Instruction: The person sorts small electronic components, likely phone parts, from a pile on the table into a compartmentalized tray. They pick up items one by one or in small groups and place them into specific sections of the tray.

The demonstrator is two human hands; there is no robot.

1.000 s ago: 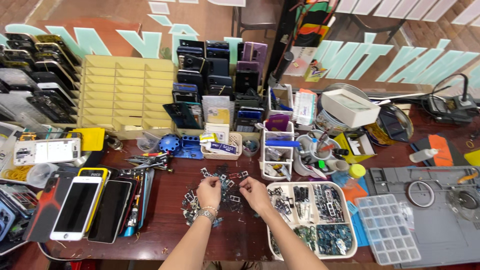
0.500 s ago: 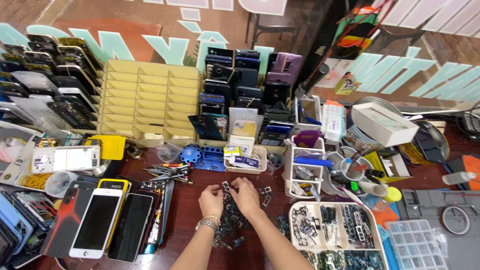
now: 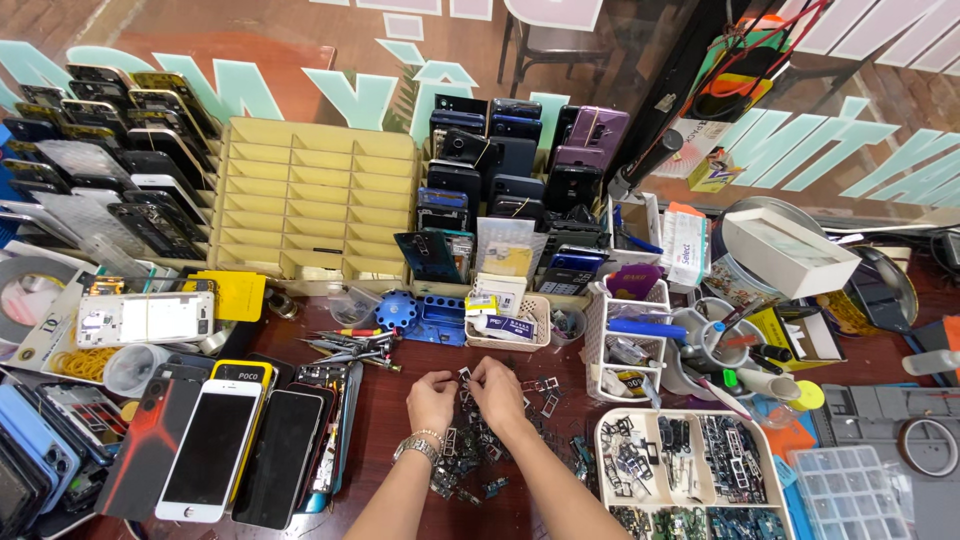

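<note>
Both of my hands rest close together over a scatter of small dark metal phone parts on the dark red-brown table. My left hand, with a metal watch band at the wrist, has its fingers curled down onto the pile. My right hand pinches a tiny part at the pile's far edge; the part is too small to name. More small frames lie just right of my right hand.
A white tray of sorted small parts sits at the right. Several phones lie flat at the left. A yellow slotted rack and upright phones stand behind. Tweezers, a white basket and a clear compartment box surround the hands.
The view has shifted so the workspace sits further right and lower. My hands have stayed together on the pile of small parts, fingers working at its far edge.
</note>
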